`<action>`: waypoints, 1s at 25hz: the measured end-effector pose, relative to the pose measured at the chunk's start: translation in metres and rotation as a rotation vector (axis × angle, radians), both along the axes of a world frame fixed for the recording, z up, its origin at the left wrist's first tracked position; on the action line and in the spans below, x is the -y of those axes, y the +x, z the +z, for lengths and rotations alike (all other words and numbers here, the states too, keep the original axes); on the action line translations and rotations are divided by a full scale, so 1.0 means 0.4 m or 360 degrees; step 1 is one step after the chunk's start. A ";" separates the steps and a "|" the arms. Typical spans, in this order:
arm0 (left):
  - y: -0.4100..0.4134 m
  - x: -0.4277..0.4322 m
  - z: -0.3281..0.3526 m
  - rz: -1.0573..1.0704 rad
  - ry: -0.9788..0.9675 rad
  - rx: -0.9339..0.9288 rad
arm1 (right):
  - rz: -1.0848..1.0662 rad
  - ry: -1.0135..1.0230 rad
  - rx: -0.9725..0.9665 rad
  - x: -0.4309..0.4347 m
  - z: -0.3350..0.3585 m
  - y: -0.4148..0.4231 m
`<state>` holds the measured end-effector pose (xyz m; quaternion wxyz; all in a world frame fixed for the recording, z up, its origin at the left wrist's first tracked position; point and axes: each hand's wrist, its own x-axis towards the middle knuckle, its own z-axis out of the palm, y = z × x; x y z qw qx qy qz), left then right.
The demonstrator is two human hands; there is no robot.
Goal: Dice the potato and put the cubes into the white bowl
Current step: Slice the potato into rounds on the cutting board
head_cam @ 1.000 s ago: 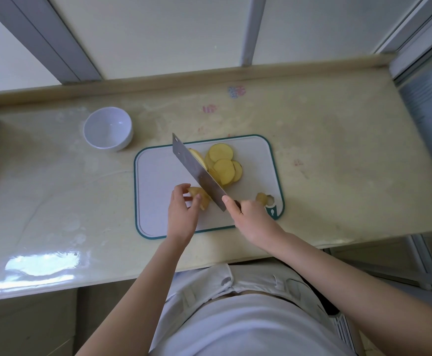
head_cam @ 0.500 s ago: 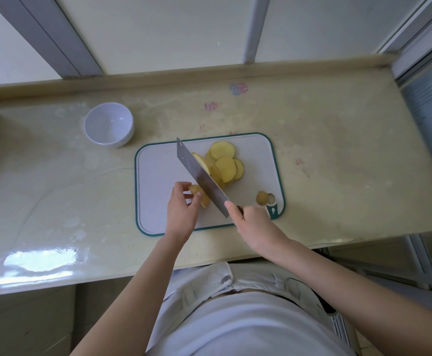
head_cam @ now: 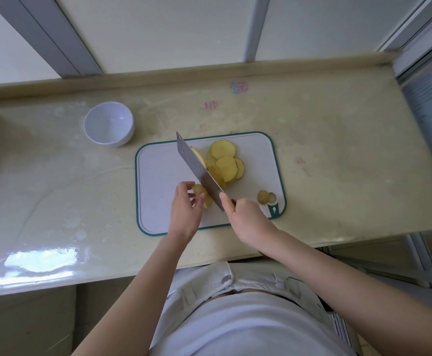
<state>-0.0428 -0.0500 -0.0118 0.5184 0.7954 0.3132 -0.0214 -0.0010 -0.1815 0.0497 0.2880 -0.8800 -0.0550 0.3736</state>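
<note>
The bowl (head_cam: 109, 127) stands well beyond the left fingertips and off to their left, on the counter (head_cam: 55, 176), and nothing shows in it.

The left hand (head_cam: 185, 210) rests on the board (head_cam: 158, 181), its fingers (head_cam: 184, 187) curled round the last stub of potato (head_cam: 201, 195); thumb and fingertips pinch it from the side away from the blade. The stub looks small, firm and wet on its cut face, so it will likely want to slide or roll. The safest hold is low on its skin side, with fingertips tucked back from the edge.

The knife (head_cam: 199, 172) lies just right of those fingertips, its flat touching or nearly touching the stub, slanting away toward the far side of the board. The right hand (head_cam: 245, 217) is closed round the handle, with the forefinger laid along the blade's heel.

Slices (head_cam: 225, 161) lie fanned in a loose pile beyond the right knuckles, on the far side of the blade. They look thin, stiff and light, apt to skid when stacked. Squaring them into a short stack and pressing from above should hold them for cutting into strips, then cubes.

An end piece (head_cam: 263, 197) sits just right of the right hand, near the board's hang hole.
</note>
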 end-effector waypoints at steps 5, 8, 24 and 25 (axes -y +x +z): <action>0.000 -0.007 -0.003 -0.0023 -0.0001 0.0002 | 0.0029 -0.0042 -0.0015 -0.040 0.004 0.028; 0.002 -0.011 -0.005 -0.0014 -0.0021 -0.0001 | -0.0013 -0.0043 -0.0008 -0.042 0.001 0.032; 0.000 -0.015 -0.008 -0.0028 -0.0051 -0.0003 | -0.0106 -0.0017 -0.0088 -0.021 -0.029 0.008; -0.001 -0.015 -0.007 -0.0031 -0.0050 -0.0002 | -0.0110 -0.0026 -0.0088 -0.028 -0.033 0.013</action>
